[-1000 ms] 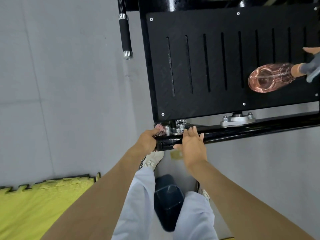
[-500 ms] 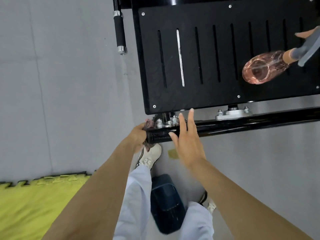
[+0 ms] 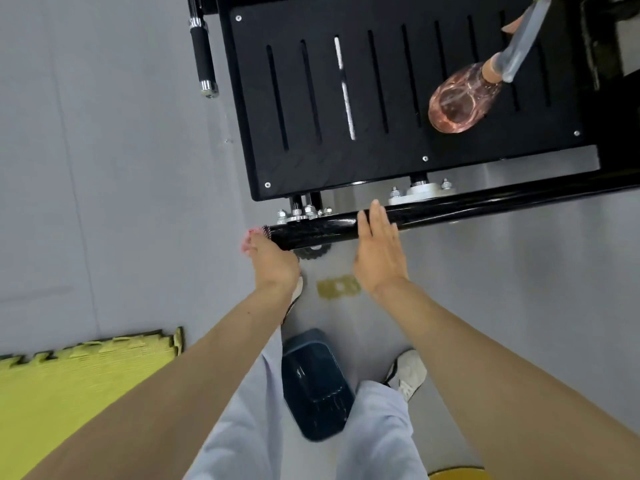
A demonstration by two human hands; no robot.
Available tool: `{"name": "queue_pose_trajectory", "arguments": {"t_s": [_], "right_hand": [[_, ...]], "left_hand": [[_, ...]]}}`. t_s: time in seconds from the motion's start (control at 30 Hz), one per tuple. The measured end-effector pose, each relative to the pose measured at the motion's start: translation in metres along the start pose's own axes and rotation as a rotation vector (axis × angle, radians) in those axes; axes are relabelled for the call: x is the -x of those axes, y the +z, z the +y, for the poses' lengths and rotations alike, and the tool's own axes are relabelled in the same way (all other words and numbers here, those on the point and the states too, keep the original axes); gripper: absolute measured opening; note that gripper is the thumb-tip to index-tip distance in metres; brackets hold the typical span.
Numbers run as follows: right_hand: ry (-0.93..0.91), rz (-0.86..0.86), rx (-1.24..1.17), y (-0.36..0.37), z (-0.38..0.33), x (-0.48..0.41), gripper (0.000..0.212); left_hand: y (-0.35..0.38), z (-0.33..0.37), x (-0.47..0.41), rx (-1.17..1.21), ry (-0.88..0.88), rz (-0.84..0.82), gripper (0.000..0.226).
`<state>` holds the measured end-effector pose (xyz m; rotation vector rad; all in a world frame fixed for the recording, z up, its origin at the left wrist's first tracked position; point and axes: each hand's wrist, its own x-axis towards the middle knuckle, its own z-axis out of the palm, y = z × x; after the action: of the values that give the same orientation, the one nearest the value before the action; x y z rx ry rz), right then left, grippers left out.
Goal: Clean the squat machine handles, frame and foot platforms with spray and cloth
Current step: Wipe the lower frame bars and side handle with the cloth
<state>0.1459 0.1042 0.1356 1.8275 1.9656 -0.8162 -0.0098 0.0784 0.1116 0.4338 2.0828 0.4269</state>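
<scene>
The grey floor (image 3: 104, 168) fills most of the view. Above it sits the squat machine's black foot platform (image 3: 381, 161), a ribbed plate cut with long parallel slots and fixed with small screws at its corners. A yellow-green foam mat (image 3: 69, 393) lies at the lower left, well apart from the machine. Along the near edge of the platform runs the glossy black frame tube (image 3: 485, 205), with silver bolts (image 3: 304, 213) standing just behind its left end. A dark blue bin (image 3: 315, 386) stands on the floor between the person's legs, which are in pale trousers. The pink spray bottle (image 3: 457, 102) shows against the right part of the platform, its grey trigger head pointing to the top edge. A black handle (image 3: 204, 57) with chrome ends hangs just left of the platform. The right hand (image 3: 379, 254) is flat and spread, its straight fingers laid across the tube and holding nothing. The left hand (image 3: 273, 261) is curled at the tube's left end and grips the cloth (image 3: 247, 239) against it. Only a pink edge and a patterned bit of the cloth peep out past the knuckles. A white shoe (image 3: 410, 374) shows right of the bin, and a small yellowish tape patch (image 3: 337, 286) lies on the floor between the wrists.
</scene>
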Motion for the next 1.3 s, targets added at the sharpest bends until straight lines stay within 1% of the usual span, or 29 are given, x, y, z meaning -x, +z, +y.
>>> {"name": "queue_pose_trajectory", "arguments": {"t_s": [0.07,0.13,0.2,0.27,0.33,0.4,0.47,0.5,0.53,0.6,0.63,0.67,0.7,0.77,0.83,0.9,0.97,1.07,1.13,1.2,1.23,1.27,1.3], "right_hand": [[-0.030,0.065,-0.037,0.003,0.004,0.007,0.087],[-0.011,0.144,-0.092,0.006,0.012,0.013,0.094],[0.031,0.155,-0.123,0.007,0.023,0.016,0.095],[0.090,0.116,-0.141,0.008,0.035,0.020,0.093],[0.147,0.075,-0.184,0.007,0.050,0.020,0.091],[0.162,0.044,-0.197,0.004,0.063,0.017,0.088],[0.163,0.034,-0.199,-0.001,0.076,0.013,0.087],[0.168,0.039,-0.207,-0.003,0.079,0.009,0.088],[0.189,0.058,-0.228,-0.004,0.082,0.007,0.088],[0.231,0.098,-0.280,-0.005,0.086,0.003,0.087],[0.230,0.102,-0.310,-0.005,0.086,0.002,0.087],[0.224,0.107,-0.332,-0.003,0.087,0.000,0.087],[0.217,0.119,-0.337,-0.001,0.088,-0.001,0.088],[0.205,0.149,-0.327,0.005,0.090,-0.002,0.087],[0.194,0.167,-0.322,0.008,0.093,-0.003,0.088],[0.184,0.168,-0.306,0.010,0.096,-0.003,0.089],[0.156,0.148,-0.258,0.008,0.099,-0.004,0.089],[0.125,0.107,-0.177,0.000,0.108,-0.002,0.095],[0.099,0.080,-0.104,-0.004,0.111,-0.001,0.100],[0.084,0.057,-0.051,-0.008,0.112,-0.001,0.101],[0.077,0.049,-0.046,-0.010,0.112,0.000,0.100],[0.070,0.046,-0.054,-0.011,0.112,0.000,0.100],[0.069,0.047,-0.068,-0.012,0.113,0.000,0.098]], "left_hand": [[0.010,0.010,0.030,-0.076,0.188,0.100,0.064],[0.019,0.018,0.054,-0.142,0.440,0.071,0.076],[0.027,0.026,0.055,-0.288,0.652,-0.009,0.089],[0.035,0.030,0.048,-0.558,0.758,-0.164,0.093],[0.045,0.036,0.040,-0.800,0.890,-0.297,0.092],[0.055,0.043,0.035,-1.106,1.038,-0.354,0.088],[0.057,0.046,0.027,-1.473,1.203,-0.338,0.080],[0.050,0.048,0.018,-1.623,1.326,-0.329,0.077],[0.042,0.049,0.006,-1.749,1.488,-0.328,0.075],[0.028,0.052,-0.024,-1.863,1.898,-0.316,0.073],[0.019,0.052,-0.037,-1.907,2.021,-0.326,0.070],[0.012,0.055,-0.043,-2.006,2.102,-0.361,0.064],[0.007,0.058,-0.046,-2.160,2.131,-0.385,0.060],[0.004,0.067,-0.043,-2.393,2.166,-0.454,0.060],[0.020,0.077,-0.031,-2.543,2.087,-0.488,0.056],[0.053,0.077,-0.017,-2.601,2.160,-0.418,0.043],[0.090,0.076,-0.011,-2.552,2.172,-0.367,0.042],[0.136,0.075,0.015,-2.638,1.936,-0.292,0.040],[0.140,0.073,0.022,-2.681,1.908,-0.284,0.038],[0.126,0.070,0.024,-2.697,1.916,-0.269,0.036],[0.117,0.066,0.021,-2.729,1.904,-0.288,0.035],[0.107,0.060,0.020,-2.789,1.838,-0.348,0.033],[0.097,0.055,0.021,-2.866,1.734,-0.433,0.030]]}}
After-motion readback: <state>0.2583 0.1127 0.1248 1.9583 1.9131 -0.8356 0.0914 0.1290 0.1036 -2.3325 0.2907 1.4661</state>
